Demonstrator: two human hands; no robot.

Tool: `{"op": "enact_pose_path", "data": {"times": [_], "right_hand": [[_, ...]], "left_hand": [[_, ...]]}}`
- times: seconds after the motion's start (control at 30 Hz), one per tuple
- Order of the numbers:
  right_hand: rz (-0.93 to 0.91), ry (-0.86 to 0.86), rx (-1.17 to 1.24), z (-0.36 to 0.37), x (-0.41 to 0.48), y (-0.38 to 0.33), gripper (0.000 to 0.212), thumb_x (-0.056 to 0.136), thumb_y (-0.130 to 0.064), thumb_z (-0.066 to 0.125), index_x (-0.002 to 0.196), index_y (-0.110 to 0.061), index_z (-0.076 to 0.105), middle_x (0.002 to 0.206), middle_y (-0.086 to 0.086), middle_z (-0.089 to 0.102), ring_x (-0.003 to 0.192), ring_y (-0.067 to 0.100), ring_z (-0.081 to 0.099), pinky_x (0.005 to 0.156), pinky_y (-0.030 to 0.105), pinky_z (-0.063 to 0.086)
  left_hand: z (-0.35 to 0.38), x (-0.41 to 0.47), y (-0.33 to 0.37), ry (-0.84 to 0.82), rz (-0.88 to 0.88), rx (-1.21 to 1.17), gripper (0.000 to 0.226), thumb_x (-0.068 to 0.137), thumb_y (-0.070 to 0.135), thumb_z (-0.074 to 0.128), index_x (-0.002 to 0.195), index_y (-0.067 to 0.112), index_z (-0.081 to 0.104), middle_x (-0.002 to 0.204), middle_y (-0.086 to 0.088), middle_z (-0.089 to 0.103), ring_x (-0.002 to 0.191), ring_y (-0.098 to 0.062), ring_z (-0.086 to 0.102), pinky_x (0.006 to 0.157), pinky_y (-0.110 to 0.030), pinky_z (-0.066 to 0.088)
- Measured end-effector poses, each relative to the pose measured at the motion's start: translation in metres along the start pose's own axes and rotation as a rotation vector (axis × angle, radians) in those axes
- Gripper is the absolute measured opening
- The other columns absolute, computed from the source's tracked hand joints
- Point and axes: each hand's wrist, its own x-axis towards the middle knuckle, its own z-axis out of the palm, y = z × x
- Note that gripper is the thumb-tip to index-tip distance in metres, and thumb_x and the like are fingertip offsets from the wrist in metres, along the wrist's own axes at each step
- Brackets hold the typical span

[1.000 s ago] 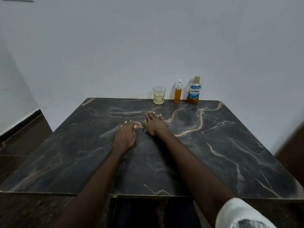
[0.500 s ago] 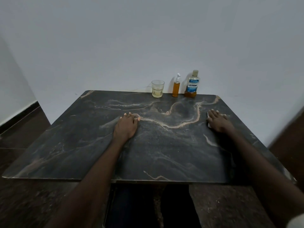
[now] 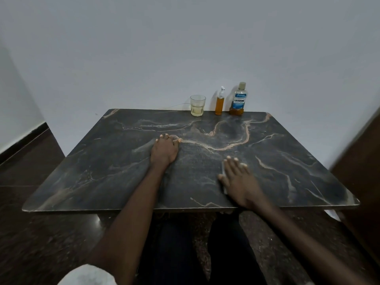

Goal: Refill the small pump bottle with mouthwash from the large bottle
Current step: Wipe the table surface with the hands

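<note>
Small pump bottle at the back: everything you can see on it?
The small pump bottle is slim, clear, plastic by the look, with amber liquid almost to its shoulder and a pale pump head on top. It stands upright at the far edge of the table, between the glass and the Listerine bottle, apart from both. Only the table touches it; the left hand and right hand rest well short of it.

Home room; marble-patterned table (image 3: 123, 171) against bare white wall (image 3: 185, 48); dark floor (image 3: 30, 171)
</note>
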Motion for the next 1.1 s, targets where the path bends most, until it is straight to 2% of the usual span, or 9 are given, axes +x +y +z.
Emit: {"op": "enact_pose_path", "data": {"times": [0.07,0.2,0.3,0.47,0.63,0.77,0.83,0.97,1.1], "right_hand": [[-0.074,0.014,0.026,0.007,0.007,-0.046,0.079,0.102,-0.056,-0.004,0.165,-0.009,0.001,0.173,0.008,-0.005,0.161,0.026,-0.008,0.13,0.042,-0.005],[-0.15,-0.002,0.089,0.014,0.056,-0.102,0.068,0.11,-0.047,0.012,0.165,-0.008,0.004,0.174,0.011,-0.001,0.161,0.027,-0.006,0.131,0.046,-0.002],[-0.161,-0.033,0.132,0.012,0.114,-0.115,0.066,0.11,-0.044,0.015,0.166,-0.008,0.006,0.174,0.012,0.003,0.162,0.027,-0.003,0.13,0.045,-0.003],[-0.117,-0.083,0.141,0.003,0.205,-0.101,0.068,0.11,-0.047,0.013,0.166,-0.009,0.005,0.174,0.01,0.0,0.162,0.027,-0.003,0.13,0.048,-0.001],[-0.095,-0.11,0.082,-0.012,0.253,-0.029,0.069,0.109,-0.048,0.018,0.165,-0.012,-0.001,0.173,0.011,-0.008,0.16,0.03,-0.008,0.129,0.055,-0.002],[0.036,-0.108,0.025,-0.018,0.261,0.07,0.071,0.107,-0.046,0.033,0.165,-0.014,0.006,0.173,0.012,-0.005,0.16,0.033,-0.005,0.128,0.062,0.003],[0.127,-0.107,0.032,-0.02,0.248,0.121,0.072,0.108,-0.042,0.038,0.166,-0.014,0.006,0.174,0.011,-0.004,0.161,0.033,-0.004,0.128,0.061,0.004],[0.256,-0.091,0.057,-0.021,0.196,0.202,0.066,0.111,-0.039,0.029,0.167,-0.014,0.003,0.175,0.009,-0.004,0.161,0.03,-0.002,0.129,0.056,0.005],[0.286,-0.072,0.081,-0.022,0.135,0.226,0.061,0.112,-0.039,0.021,0.167,-0.015,0.006,0.175,0.007,-0.002,0.162,0.025,-0.002,0.129,0.048,0.003]], "left_hand": [[0.0,0.0,0.0,0.005,-0.005,-0.018,0.059,0.111,0.047,0.025,0.151,0.012,0.052,0.162,-0.017,0.04,0.153,-0.033,0.032,0.126,-0.046,0.022],[0.0,0.0,0.0,0.048,-0.036,-0.095,0.063,0.112,0.045,0.02,0.141,0.005,0.058,0.151,-0.021,0.053,0.144,-0.037,0.045,0.122,-0.049,0.03],[0.001,-0.001,-0.006,0.1,-0.045,-0.176,0.067,0.109,0.051,0.013,0.133,0.015,0.064,0.137,-0.014,0.065,0.13,-0.037,0.058,0.112,-0.049,0.042],[0.005,0.003,-0.005,0.113,-0.022,-0.142,0.055,0.112,0.041,0.023,0.14,0.013,0.06,0.148,-0.014,0.058,0.139,-0.034,0.051,0.119,-0.046,0.034],[0.012,0.011,-0.009,0.077,0.016,-0.037,0.051,0.111,0.045,0.027,0.146,0.022,0.057,0.16,-0.012,0.045,0.151,-0.03,0.037,0.124,-0.046,0.027],[0.009,0.009,-0.006,0.073,0.018,-0.02,0.047,0.111,0.041,0.033,0.143,0.018,0.06,0.158,-0.014,0.047,0.148,-0.032,0.041,0.121,-0.046,0.03],[0.006,0.007,-0.003,0.082,0.022,-0.009,0.046,0.111,0.038,0.035,0.141,0.015,0.061,0.156,-0.016,0.049,0.147,-0.033,0.042,0.121,-0.046,0.031],[0.006,0.008,-0.006,0.068,0.007,-0.001,0.048,0.11,0.039,0.035,0.14,0.012,0.061,0.156,-0.016,0.049,0.145,-0.034,0.044,0.12,-0.047,0.032],[0.006,0.007,-0.005,0.047,-0.005,0.005,0.05,0.11,0.041,0.034,0.14,0.012,0.061,0.156,-0.017,0.049,0.147,-0.034,0.043,0.12,-0.048,0.033]]}}
